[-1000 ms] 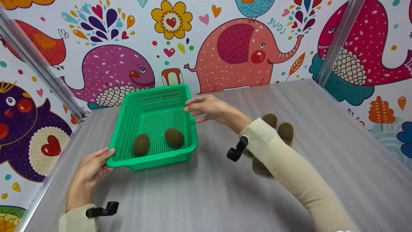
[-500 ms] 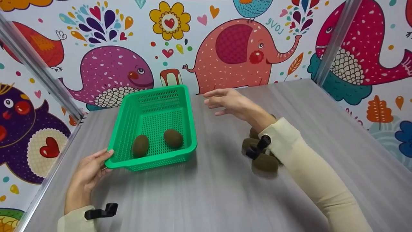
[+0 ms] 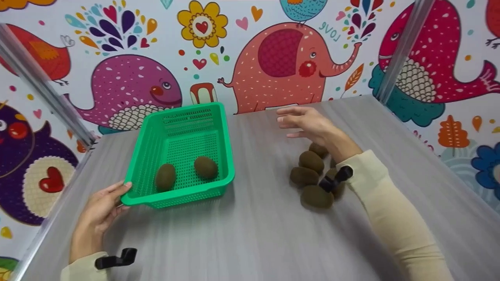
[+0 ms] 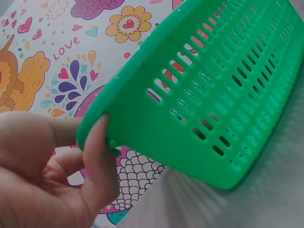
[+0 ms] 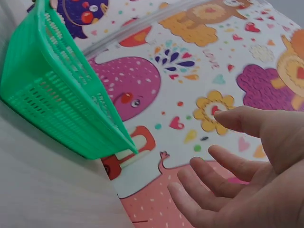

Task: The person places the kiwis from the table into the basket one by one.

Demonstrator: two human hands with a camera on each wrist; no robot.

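Observation:
A green perforated plastic basket (image 3: 177, 201) stands on the left of the table, with two brown kiwis inside, one kiwi (image 3: 165, 177) beside the other kiwi (image 3: 206, 167). My left hand (image 3: 99, 210) grips the basket's near left corner, its thumb over the rim, as the left wrist view also shows. Off to the right, my right hand (image 3: 308, 125) hovers in the air with nothing in it, fingers apart and loosely extended. Just below that hand lies a cluster of several kiwis (image 3: 311, 162) on the table; the right wrist and sleeve partly cover some of them.
The grey wood-grain table (image 3: 254, 234) meets a wall (image 3: 242, 50) printed with cartoon animals at the back. Metal posts (image 3: 406, 50) stand at the table's back corners. A black wrist mount (image 3: 117, 258) sticks out from the left sleeve.
My right hand has moved from the basket's right rim rightward to above the kiwi cluster, uncovering more of it. The left hand keeps hold of the basket; both kiwis inside stay put.

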